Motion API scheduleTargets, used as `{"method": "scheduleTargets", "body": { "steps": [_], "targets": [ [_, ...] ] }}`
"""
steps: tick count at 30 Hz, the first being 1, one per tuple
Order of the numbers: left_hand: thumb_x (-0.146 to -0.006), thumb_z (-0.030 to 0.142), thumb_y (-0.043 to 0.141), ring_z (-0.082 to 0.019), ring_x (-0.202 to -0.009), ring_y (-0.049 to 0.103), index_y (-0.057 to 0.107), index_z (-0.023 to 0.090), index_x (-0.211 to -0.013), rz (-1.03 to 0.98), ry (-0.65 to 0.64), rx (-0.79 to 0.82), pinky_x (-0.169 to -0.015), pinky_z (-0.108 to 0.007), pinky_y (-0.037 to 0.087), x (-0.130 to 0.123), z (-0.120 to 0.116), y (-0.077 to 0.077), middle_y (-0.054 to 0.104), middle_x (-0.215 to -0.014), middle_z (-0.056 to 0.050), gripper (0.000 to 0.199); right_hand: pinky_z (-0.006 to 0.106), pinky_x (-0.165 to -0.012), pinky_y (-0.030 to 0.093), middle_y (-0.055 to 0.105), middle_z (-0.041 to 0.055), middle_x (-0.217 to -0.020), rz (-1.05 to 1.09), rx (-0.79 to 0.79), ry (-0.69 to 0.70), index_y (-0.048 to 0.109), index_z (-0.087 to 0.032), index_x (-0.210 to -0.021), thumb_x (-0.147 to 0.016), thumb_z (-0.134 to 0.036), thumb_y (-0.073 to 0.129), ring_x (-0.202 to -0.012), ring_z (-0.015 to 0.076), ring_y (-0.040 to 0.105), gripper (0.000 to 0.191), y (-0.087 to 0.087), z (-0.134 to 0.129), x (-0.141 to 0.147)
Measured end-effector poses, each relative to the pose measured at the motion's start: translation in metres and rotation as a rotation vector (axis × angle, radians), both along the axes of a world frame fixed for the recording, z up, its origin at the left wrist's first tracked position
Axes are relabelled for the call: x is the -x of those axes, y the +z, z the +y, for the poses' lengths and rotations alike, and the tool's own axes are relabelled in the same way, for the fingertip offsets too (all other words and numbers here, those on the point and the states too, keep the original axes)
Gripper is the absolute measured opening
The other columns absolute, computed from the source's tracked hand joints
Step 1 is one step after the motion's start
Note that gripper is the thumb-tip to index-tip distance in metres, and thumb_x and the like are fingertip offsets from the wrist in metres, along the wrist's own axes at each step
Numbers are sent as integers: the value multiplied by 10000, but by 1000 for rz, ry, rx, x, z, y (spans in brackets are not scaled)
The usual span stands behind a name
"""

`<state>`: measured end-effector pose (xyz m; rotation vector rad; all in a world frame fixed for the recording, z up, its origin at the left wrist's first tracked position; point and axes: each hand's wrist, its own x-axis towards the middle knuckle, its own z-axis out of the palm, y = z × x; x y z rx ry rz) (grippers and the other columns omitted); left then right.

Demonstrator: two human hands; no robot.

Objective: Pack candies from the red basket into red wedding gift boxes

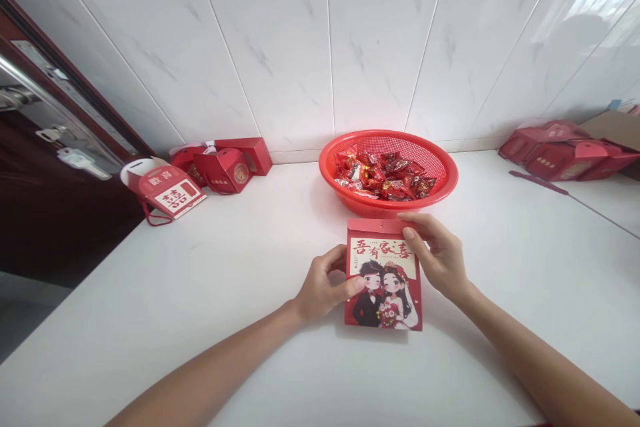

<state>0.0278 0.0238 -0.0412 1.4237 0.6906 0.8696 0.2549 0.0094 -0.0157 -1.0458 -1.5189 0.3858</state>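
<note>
Left hand [323, 287] and right hand [443, 255] gripping the red box [384, 303], printed front facing the wearer, long axis and top aimed towards the basket [447, 181]! White table [225, 300] beneath, tiled wall [280, 60] behind.

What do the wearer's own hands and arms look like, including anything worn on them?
The left hand and right hand are ungloved, with slender fingers. Both forearms are bare as far as the picture shows, with no sleeve in view. No watch, bracelet or ring is visible.
</note>
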Motion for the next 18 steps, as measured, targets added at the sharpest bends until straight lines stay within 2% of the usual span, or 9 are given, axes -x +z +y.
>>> {"method": "scheduleTargets", "body": {
  "steps": [4, 12, 15, 18],
  "targets": [
    [-797, 371, 792, -265, -1031, 698, 656, 168, -1159, -1, -5, 4, -871, -327, 540, 0, 1, 0, 758, -1137, -89, 436, 263, -677, 598, 751, 39, -933, -4, 54, 21, 688, -222, -1085, -967, -309, 605, -762, 159, 706, 169, 3, -1, -1],
    [-796, 408, 798, -270, -1037, 690, 662, 167, -1172, -11, -16, -33, -893, -336, 529, 1, 3, -1, 752, -1140, -95, 466, 266, -669, 597, 745, 46, -921, -4, 60, 44, 679, -217, -1050, -964, -316, 606, -760, 163, 700, 150, 5, -1, -1],
    [-812, 484, 774, -273, -1043, 689, 670, 180, -1168, -93, -1, -44, -899, -340, 528, 0, 7, 5, 743, -1165, -91, 480, 264, -679, 600, 745, 45, -923, -20, 49, 42, 673, -213, -1046, -964, -307, 604, -766, 162, 706, 143, 4, -2, -1],
    [-873, 528, 700, -260, -1004, 701, 679, 191, -1147, -178, 63, -5, -879, -339, 536, -2, 11, 18, 751, -1128, -78, 435, 259, -651, 591, 739, 38, -885, -70, 16, 36, 663, -210, -1050, -968, -277, 590, -733, 156, 699, 128, 5, -4, 1]
  ]
}}
